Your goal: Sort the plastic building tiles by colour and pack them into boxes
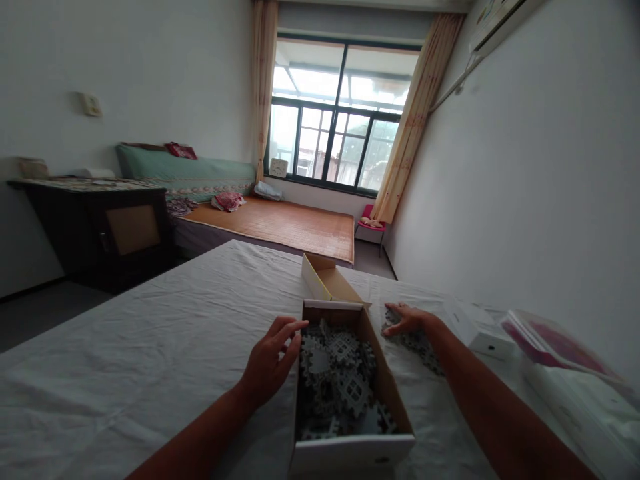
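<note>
An open cardboard box [360,445] stands on the cloth-covered table, full of grey toothed-edge plastic pieces [345,350], some with window-like cutouts. My left hand [274,357] is at the box's left wall, fingers apart and the index fingertip at the rim; it holds nothing. To the right of the box, my right hand [410,320] lies over more grey toothed pieces [420,345] on the cloth, its fingers spread. Whether it grips one of them is hard to see, but the thumb and fingers are apart. My right forearm hides part of these pieces.
Behind the box lies an open box lid [340,283]. On the right are a white box [480,333] and a clear plastic container with a pinkish lid [555,343]. White cloth [150,360] spreads to the left. Beyond the table are a bed [280,223] and a dark cabinet [95,227].
</note>
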Demonstrator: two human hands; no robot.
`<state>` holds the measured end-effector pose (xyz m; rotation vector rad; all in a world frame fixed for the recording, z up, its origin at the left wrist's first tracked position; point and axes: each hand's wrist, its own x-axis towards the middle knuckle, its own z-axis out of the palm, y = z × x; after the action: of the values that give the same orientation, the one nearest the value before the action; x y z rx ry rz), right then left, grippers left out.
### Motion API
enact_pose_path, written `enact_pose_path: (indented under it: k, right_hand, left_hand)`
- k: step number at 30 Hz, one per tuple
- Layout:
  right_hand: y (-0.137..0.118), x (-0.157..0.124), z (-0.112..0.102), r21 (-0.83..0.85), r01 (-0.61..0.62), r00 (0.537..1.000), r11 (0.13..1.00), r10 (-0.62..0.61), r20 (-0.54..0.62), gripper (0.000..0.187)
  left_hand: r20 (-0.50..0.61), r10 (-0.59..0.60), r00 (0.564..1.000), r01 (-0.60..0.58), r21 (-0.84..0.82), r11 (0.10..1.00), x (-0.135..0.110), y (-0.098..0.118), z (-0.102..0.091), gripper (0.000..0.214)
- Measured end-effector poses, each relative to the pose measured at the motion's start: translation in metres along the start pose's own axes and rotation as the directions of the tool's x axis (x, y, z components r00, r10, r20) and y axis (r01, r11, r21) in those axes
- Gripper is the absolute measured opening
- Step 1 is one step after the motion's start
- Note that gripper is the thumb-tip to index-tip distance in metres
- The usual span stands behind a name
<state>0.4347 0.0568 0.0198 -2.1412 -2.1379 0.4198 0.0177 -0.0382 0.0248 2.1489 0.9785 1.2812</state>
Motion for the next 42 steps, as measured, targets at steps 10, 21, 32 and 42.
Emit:
enact_pose_path:
  k: [10,21,32,42]
  right_hand:
    - [-0.014,-0.048,0.006,0.104,0.136,0.99,0.985,-0.131,-0.052,0.084]
    - [-0.02,-0.071,0.027,0.254,0.263,0.922,0.931,-0.166,-0.349,0.05]
    - [-0.075,-0.106,-0.054,0.479,0.299,0.916,0.825,-0.107,-0.387,0.051]
    - [-0.192,-0.122,-0.02,0.375,0.524,0.852,0.765,-0.478,-0.215,0.07]
  left_hand:
    - [0.0,0.03,1.0,-0.03,0.038,0.999,0.001,-0.002,0.0,0.029]
    - [-0.009,0.041,0.999,-0.041,0.05,0.998,0.001,0.0,0.0,0.032]
    - [-0.008,0.026,1.0,-0.026,0.009,1.0,0.0,-0.002,0.0,0.032]
    - [-0.001,0.042,0.999,-0.041,0.053,0.998,-0.001,0.002,-0.003,0.033]
